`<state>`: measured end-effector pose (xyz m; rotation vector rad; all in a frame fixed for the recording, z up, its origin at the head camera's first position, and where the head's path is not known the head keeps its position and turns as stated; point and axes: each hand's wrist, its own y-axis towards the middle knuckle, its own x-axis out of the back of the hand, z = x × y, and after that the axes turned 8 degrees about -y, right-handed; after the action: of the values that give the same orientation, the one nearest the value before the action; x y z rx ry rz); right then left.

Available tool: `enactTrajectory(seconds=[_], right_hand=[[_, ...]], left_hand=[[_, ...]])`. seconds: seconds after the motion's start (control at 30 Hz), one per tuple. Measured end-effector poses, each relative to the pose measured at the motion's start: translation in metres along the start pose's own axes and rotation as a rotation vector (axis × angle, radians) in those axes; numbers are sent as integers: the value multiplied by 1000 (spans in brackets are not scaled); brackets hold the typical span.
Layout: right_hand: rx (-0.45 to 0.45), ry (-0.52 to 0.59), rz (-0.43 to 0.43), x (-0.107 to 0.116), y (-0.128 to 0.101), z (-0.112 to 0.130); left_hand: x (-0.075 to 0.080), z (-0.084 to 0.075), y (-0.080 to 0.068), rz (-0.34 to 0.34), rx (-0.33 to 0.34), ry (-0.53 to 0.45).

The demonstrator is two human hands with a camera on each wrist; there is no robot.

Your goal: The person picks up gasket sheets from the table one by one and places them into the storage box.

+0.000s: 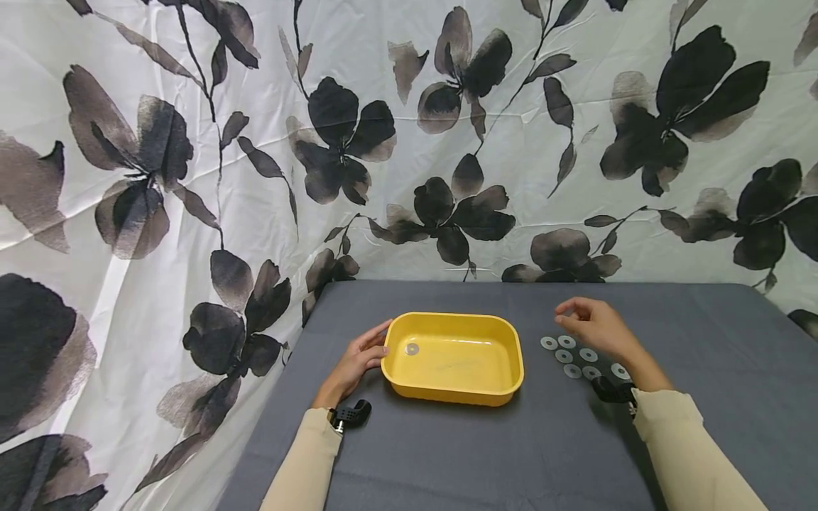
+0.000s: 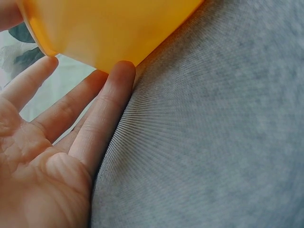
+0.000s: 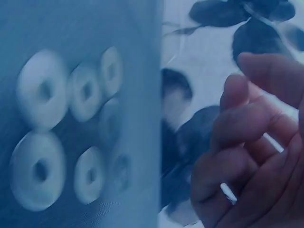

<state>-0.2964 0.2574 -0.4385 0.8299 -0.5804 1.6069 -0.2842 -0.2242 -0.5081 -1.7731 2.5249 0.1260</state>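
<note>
Our left hand (image 1: pixel 359 358) lies relaxed on the worktop (image 1: pixel 447 454), its straight fingers (image 2: pixel 105 107) touching the left wall of the yellow tray (image 1: pixel 505 348) without gripping it. Our right hand (image 1: pixel 591 325) hovers over the washers (image 1: pixel 565 355) with fingers loosely curled; a thin pale edge shows between the fingers (image 3: pixel 228 192) in the right wrist view, but we cannot tell whether it is a washer held there. The washers lie flat in a close cluster just right of the tray, on the grey cloth. One washer (image 1: pixel 412 348) already lies inside the tray, near its left wall. We judge each washer light, stiff, thin and smooth, hence hard to lift flat; pinch it at the rim, or tip one edge up first. A flowered curtain (image 1: pixel 192 177) hangs behind.
</note>
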Motion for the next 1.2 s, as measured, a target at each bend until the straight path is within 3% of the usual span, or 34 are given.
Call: enactTrajectory(seconds=[0.3,0.57,0.77,1.03,1.2], right_hand=[[-59,-177,37,-8,2,-37],[-82,-293,105,-8,11,-44],[-83,-313,157,-7,17,-43],[-12,-342,162,-4,25,-39],[-22,-350,168,-7,27,-42]], left_hand=[[0,0,1,3,-5,7],[-1,0,1,2,1,5],[-2,0,2,4,-1,0],[-2,0,4,-10,-8,13],[0,3,5,-13,-9,20]])
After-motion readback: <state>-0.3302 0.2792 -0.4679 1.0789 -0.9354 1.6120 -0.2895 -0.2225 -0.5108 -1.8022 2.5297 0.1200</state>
